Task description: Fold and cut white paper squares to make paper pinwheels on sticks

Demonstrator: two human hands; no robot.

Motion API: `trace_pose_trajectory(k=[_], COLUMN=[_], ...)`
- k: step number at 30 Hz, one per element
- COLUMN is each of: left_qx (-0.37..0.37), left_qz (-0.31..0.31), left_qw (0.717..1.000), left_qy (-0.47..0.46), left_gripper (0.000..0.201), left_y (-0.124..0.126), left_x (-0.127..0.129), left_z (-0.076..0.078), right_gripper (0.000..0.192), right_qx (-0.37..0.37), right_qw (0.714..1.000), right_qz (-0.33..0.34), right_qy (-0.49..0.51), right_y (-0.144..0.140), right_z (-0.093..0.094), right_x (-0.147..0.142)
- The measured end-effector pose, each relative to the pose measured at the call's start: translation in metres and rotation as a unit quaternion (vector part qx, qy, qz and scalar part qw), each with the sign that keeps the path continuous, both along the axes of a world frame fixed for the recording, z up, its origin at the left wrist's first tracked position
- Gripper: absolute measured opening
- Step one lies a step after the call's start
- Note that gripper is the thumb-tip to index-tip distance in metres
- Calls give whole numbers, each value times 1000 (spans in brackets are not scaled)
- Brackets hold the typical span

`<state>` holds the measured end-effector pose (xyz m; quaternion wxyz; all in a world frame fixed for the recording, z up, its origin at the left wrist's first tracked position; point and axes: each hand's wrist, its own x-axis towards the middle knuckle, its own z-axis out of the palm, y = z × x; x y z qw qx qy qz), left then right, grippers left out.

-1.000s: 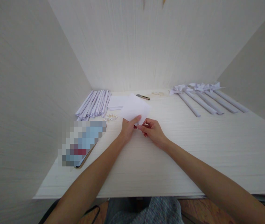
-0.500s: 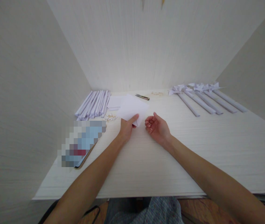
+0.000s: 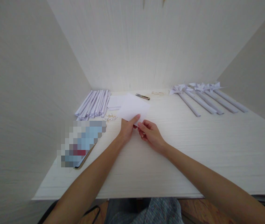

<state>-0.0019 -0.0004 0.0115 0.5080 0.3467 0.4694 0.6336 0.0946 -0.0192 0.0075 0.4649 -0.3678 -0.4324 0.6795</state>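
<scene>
A white sheet of paper is tilted above the table in front of me. My left hand is closed on its near edge, thumb on top and fingers underneath. At the paper's near corner, my right hand pinches with thumb and fingertips, close beside the left thumb. Behind the held sheet lies a stack of white paper. Small pale twisted bits lie to the left of my left hand.
Rolled paper sticks lie bundled at the left. Several paper pinwheels on sticks rest at the right. Thread snips and thin rubber bands lie at the back. A phone, its screen blurred, is at the left; walls enclose the table.
My right hand has moved left and turned palm-down, and it now pinches the paper's near corner. My left hand keeps its hold, nearly still.
</scene>
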Motion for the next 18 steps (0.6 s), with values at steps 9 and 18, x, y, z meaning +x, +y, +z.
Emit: trace_pose_trajectory(k=[9,18], left_qx=[14,8], left_qz=[-43,-51], left_qw=[999,999], left_qy=[4,1], left_gripper=[26,25], left_y=[-2,-3], left_x=[0,0], left_z=[-3,-2], right_gripper=[37,37], right_qx=[-22,-18], right_qw=[1000,1000], right_qz=[-2,-6], right_qy=[8,1], right_y=[0,0], right_z=[2,3], right_x=[1,0])
